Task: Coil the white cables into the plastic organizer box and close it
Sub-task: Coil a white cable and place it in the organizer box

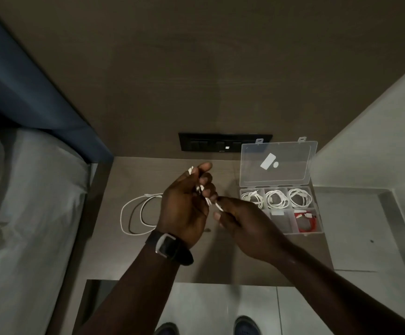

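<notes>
My left hand (184, 204) is closed around a partly wound white cable (200, 188), its loops poking out above the fingers. My right hand (240, 221) pinches the free end of that same cable just right of the left fingers. A second white cable (133, 213) lies in loose loops on the brown tabletop, left of my left wrist. The clear plastic organizer box (281, 228) sits at the right with its lid (278, 163) standing open. Three coiled white cables (276, 198) fill its back compartments; a red cable (306, 222) lies in the front right one.
A black switch panel (220, 142) is set in the wall behind the table. A bed with grey sheets (27, 213) and a blue headboard borders the table's left side. A pale ledge runs along the right. My shoes show on the tiled floor below.
</notes>
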The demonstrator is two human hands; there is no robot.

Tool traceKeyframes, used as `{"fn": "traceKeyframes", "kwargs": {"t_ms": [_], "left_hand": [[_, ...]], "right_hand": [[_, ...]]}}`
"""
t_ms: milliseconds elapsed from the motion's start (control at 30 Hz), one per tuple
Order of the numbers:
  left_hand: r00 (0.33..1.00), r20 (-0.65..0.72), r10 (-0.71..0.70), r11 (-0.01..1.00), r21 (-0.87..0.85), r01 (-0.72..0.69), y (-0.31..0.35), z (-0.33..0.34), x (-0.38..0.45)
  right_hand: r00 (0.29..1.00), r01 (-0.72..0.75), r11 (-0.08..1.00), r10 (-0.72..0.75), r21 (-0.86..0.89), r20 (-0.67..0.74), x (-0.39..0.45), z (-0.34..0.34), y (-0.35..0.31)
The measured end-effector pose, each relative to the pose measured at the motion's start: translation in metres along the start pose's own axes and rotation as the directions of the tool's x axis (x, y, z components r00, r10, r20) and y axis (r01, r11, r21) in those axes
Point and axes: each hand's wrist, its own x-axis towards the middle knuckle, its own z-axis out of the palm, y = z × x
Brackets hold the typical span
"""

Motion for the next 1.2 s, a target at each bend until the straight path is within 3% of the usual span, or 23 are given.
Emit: {"fn": "traceKeyframes", "kwargs": {"t_ms": [100, 233, 367, 500, 600, 733, 800, 833, 900, 1000, 1067, 1200], "left_hand": [[0.992, -0.071, 0.109, 0.965, 0.249, -0.088, -0.013, -0.001, 0.000], [0.960, -0.034, 0.277, 0.783, 0.588, -0.205, -0.030, -0.007, -0.002], [0.976, 0.079, 0.201, 0.690, 0.697, -0.198, -0.041, -0.014, -0.005], [0.996, 0.023, -0.088, 0.719, 0.694, 0.048, -0.052, -0.015, -0.015], [0.971, -0.076, -0.227, 0.781, 0.581, 0.228, -0.062, -0.015, -0.022], [0.890, -0.150, -0.432, 0.804, 0.383, 0.455, -0.073, -0.017, -0.026], [0.842, -0.111, -0.528, 0.773, 0.346, 0.531, -0.078, -0.017, -0.030], [0.819, -0.091, -0.566, 0.755, 0.341, 0.560, -0.081, -0.016, -0.032], [0.799, -0.092, -0.594, 0.737, 0.337, 0.586, -0.088, -0.015, -0.034], [0.801, -0.126, -0.585, 0.731, 0.347, 0.588, -0.099, -0.018, -0.030], [0.799, -0.113, -0.591, 0.728, 0.353, 0.588, -0.105, -0.017, -0.029], [0.842, -0.132, -0.523, 0.750, 0.399, 0.528, -0.124, -0.017, -0.033]], "right_hand": [[0.996, -0.003, 0.989, 0.016, -0.145, 0.087, -0.004, -0.010, -0.009], [0.988, 0.122, 0.948, -0.087, -0.293, 0.130, -0.009, -0.020, -0.022], [0.980, 0.201, 0.928, -0.189, -0.314, 0.070, -0.004, -0.039, -0.027], [0.994, 0.090, 0.996, -0.092, -0.023, -0.062, -0.003, -0.052, -0.008], [0.995, 0.023, 0.977, -0.001, 0.213, -0.100, -0.013, -0.039, 0.006], [0.986, 0.106, 0.988, -0.091, 0.109, -0.137, -0.034, -0.018, 0.027], [0.979, 0.052, 0.991, -0.027, 0.120, -0.201, -0.041, -0.013, 0.039], [0.974, -0.009, 0.977, 0.057, 0.213, -0.221, -0.044, -0.011, 0.043], [0.960, -0.130, 0.894, 0.222, 0.429, -0.173, -0.051, -0.006, 0.049], [0.915, -0.326, 0.703, 0.402, 0.632, 0.025, -0.062, 0.000, 0.051], [0.886, -0.394, 0.603, 0.450, 0.694, 0.111, -0.068, -0.001, 0.053], [0.845, -0.438, 0.580, 0.527, 0.687, 0.093, -0.077, -0.004, 0.066]]}}
